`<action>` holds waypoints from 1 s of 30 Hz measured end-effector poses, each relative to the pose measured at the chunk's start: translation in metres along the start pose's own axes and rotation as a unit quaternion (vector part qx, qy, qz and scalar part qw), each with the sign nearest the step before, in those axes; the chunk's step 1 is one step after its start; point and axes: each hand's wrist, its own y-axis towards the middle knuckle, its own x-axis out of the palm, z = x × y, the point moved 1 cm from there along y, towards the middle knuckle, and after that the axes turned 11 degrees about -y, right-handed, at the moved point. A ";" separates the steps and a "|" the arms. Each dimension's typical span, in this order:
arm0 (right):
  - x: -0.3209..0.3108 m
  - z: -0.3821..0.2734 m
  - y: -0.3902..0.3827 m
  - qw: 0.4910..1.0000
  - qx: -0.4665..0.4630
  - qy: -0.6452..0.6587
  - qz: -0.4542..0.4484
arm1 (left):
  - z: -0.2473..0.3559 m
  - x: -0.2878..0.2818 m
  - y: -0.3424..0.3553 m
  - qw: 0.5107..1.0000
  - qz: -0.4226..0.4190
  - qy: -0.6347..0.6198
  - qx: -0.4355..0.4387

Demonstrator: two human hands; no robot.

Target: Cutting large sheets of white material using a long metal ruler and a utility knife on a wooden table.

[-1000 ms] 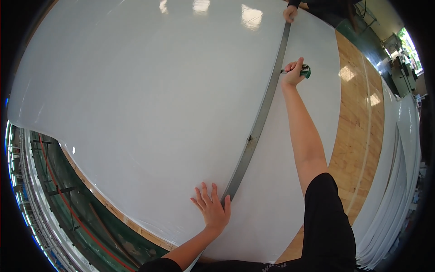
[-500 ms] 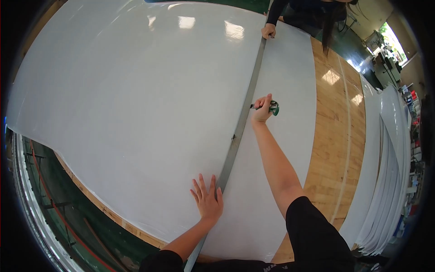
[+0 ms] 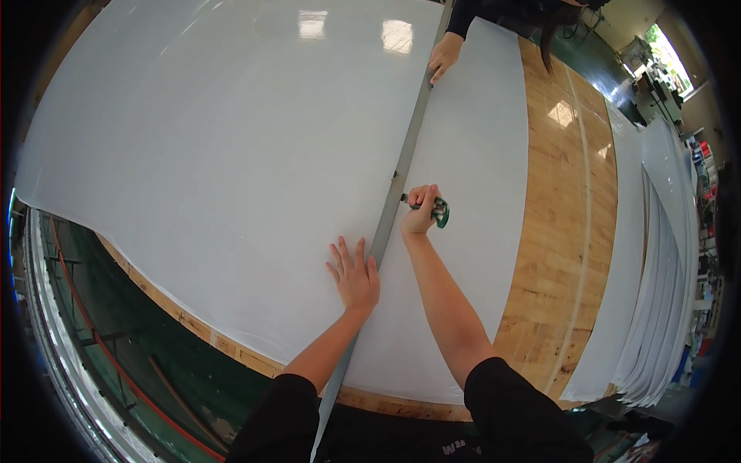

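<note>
Your left hand (image 3: 357, 282) lies spread, thumb over the metal bar (image 3: 411, 131) on the white sheet (image 3: 231, 154); right of the bar, your right hand (image 3: 420, 215) grips a green tool (image 3: 442, 214): keep its tip snug alongside.

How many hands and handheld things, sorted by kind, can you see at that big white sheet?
Bare hands: 3 (the wearer's left hand and right hand, a co-worker's hand)
Long, flat grey straightedge: 1
Green-and-dark handheld tool: 1
Total: 5
</note>
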 end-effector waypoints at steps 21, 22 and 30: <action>-0.073 -0.071 -0.237 0.997 -0.002 0.028 -0.075 | -0.032 0.005 -0.004 0.889 0.270 -0.366 -0.039; -0.078 -0.075 -0.250 0.997 -0.002 0.030 -0.071 | -0.033 0.005 -0.005 0.889 0.263 -0.371 -0.046; -0.107 -0.111 -0.334 0.992 0.050 0.046 -0.110 | -0.026 0.000 -0.005 0.892 0.267 -0.357 -0.076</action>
